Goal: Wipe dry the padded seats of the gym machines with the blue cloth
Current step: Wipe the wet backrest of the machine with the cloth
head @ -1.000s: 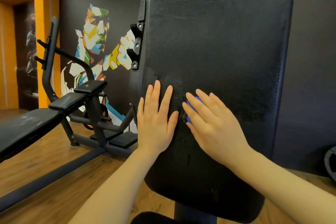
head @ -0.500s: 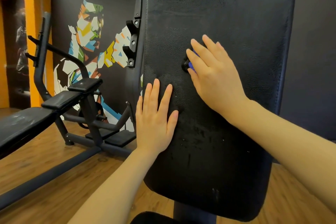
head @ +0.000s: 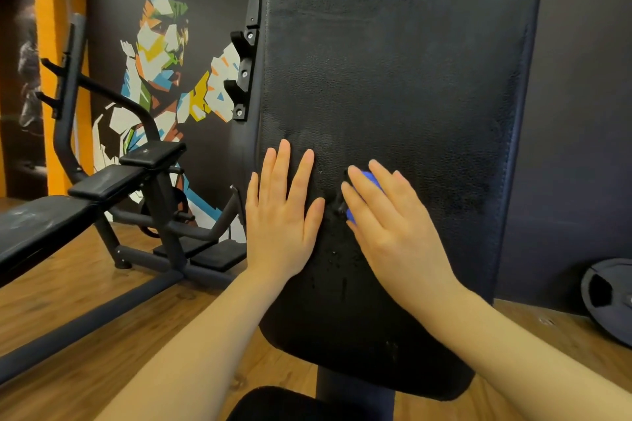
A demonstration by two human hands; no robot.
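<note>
Upright black padded leather backrest (head: 393, 96): fills the centre of the view, near vertical, grain surface with small droplets and streaks low down near the hands.

Left hand (head: 282, 215): flat on the pad's left part, fingers straight and slightly spread, holding nothing.

Right hand (head: 390, 225): just beside the left, apart from it, fingers straight, pressing a small blue cloth (head: 371, 179) against the pad. Only bits of blue show between and beside the fingers; the rest lies hidden under the palm.

Black metal bracket with screws (head: 244, 79): fixed along the pad's left edge, behind it.

Black seat cushion (head: 273, 403): partly seen at the bottom edge, below the backrest, beside a dark post (head: 355, 393).

Black padded weight bench on a dark steel frame (head: 102, 188): to the left, well apart from the hands, standing on a wooden plank floor (head: 68, 301).

Multicoloured geometric mural of a figure (head: 160, 55): on the dark wall behind the bench.

Orange pillar (head: 51, 10): far left.

Dark round weight plate (head: 608, 297): leaning low at the right edge, against the dark wall.
</note>
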